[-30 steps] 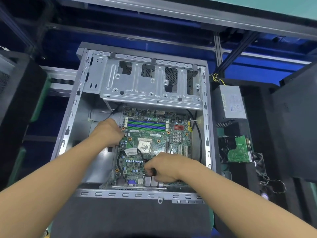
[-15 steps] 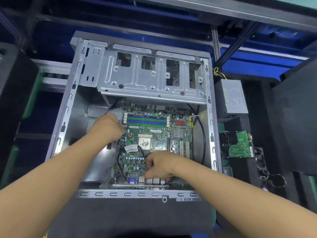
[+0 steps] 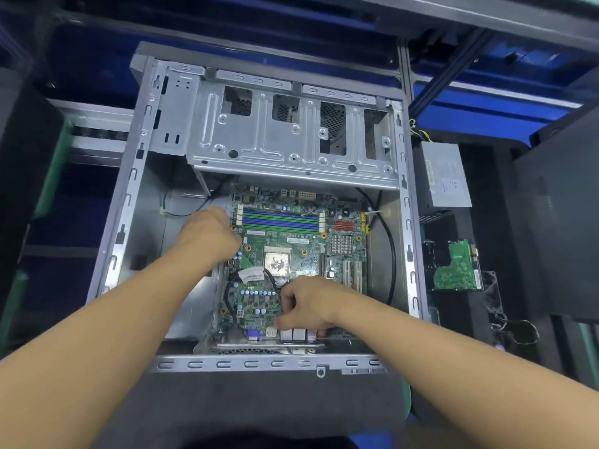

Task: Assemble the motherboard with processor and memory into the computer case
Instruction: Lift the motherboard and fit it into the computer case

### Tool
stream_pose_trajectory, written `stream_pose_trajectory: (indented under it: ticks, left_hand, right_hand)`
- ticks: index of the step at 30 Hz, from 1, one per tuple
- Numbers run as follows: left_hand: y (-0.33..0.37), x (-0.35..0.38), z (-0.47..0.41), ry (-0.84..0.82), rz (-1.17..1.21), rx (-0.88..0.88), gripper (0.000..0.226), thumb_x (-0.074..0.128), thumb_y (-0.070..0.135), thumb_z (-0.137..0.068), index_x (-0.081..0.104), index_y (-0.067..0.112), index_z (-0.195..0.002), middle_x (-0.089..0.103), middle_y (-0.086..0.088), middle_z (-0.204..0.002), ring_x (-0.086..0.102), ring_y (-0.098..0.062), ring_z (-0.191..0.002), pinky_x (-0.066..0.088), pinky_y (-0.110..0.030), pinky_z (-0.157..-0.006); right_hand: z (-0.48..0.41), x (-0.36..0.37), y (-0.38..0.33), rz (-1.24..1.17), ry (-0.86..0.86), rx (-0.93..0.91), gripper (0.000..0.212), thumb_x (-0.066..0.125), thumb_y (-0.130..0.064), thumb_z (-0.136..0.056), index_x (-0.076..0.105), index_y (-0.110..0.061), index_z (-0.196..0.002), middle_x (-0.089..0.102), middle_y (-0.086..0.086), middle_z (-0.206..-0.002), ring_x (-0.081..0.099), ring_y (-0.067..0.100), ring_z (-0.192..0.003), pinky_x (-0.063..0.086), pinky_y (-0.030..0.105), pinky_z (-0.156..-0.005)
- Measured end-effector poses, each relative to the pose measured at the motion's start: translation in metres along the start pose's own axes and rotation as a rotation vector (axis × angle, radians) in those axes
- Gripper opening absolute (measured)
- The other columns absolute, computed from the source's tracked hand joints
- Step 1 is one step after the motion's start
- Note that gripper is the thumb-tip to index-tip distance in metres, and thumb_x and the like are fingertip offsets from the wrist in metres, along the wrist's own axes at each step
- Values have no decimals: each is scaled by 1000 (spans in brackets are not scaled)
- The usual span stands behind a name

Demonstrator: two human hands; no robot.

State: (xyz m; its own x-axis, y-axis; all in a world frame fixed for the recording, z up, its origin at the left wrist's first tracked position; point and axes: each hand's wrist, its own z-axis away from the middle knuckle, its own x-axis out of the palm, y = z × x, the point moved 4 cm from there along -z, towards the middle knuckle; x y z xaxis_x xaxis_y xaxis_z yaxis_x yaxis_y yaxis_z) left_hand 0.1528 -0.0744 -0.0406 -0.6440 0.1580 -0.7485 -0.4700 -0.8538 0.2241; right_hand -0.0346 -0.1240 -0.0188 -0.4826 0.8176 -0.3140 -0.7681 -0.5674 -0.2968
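The green motherboard [image 3: 301,251] lies inside the open grey computer case [image 3: 126,202]. Its processor [image 3: 277,262] shows a bare silver lid at the middle, and green and blue memory slots [image 3: 280,222] run across the far part. My left hand [image 3: 207,238] grips the board's left edge beside the memory slots. My right hand [image 3: 308,306] is closed on the board's near part, fingers over the rear ports [image 3: 291,333]. A black cable [image 3: 231,293] loops over the near left of the board.
A metal drive cage [image 3: 291,131] covers the far half of the case. Right of the case sit a grey power supply [image 3: 445,176], a green circuit board [image 3: 457,267] and a small fan [image 3: 492,293] on black foam. Dark panels stand at both sides.
Both hands stay on the motherboard. My right hand has slid slightly toward the rear ports, and the view has shifted a little; the board sits in about the same place.
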Motion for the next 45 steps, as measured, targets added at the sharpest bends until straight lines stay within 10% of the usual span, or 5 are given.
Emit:
stream_pose_trajectory:
  ticks: [15,20,29,37,45]
  left_hand:
    - [-5,-1,3,-29,185,-35,16,59,20,-88,68,7,-90,72,-12,-79,71,-26,-72,60,-34,-74]
    - [-7,0,-1,-49,219,-47,17,63,22,-88,66,6,-90,73,-12,-76,73,-26,-70,61,-38,-74]
    - [-8,1,1,-48,159,-55,15,54,13,-89,65,5,-83,73,-9,-64,72,-19,-58,61,-34,-68]
    - [-7,-1,3,-56,92,-25,9,57,8,-85,66,6,-85,73,-8,-70,72,-20,-65,60,-32,-64]
    - [-4,4,0,-42,83,18,11,55,11,-90,63,4,-87,72,-13,-80,72,-28,-72,62,-40,-71]
  right_hand:
    - [-1,3,-3,37,45,1,28,64,-35,-94,45,-26,-76,52,-7,-81,57,22,-87,43,25,-60]
    - [8,4,0,105,143,53,53,58,-52,-95,53,-11,-129,63,9,-119,55,25,-91,46,30,-71]
    - [3,12,8,482,55,235,96,18,-91,-83,62,-13,-115,63,8,-124,62,29,-100,53,40,-81]
    - [4,10,15,396,84,299,82,32,-92,-79,57,-15,-92,59,-1,-97,59,25,-88,48,33,-72]
    - [4,11,17,345,-5,229,101,30,-92,-81,60,-11,-134,53,5,-147,57,29,-125,46,42,-100]
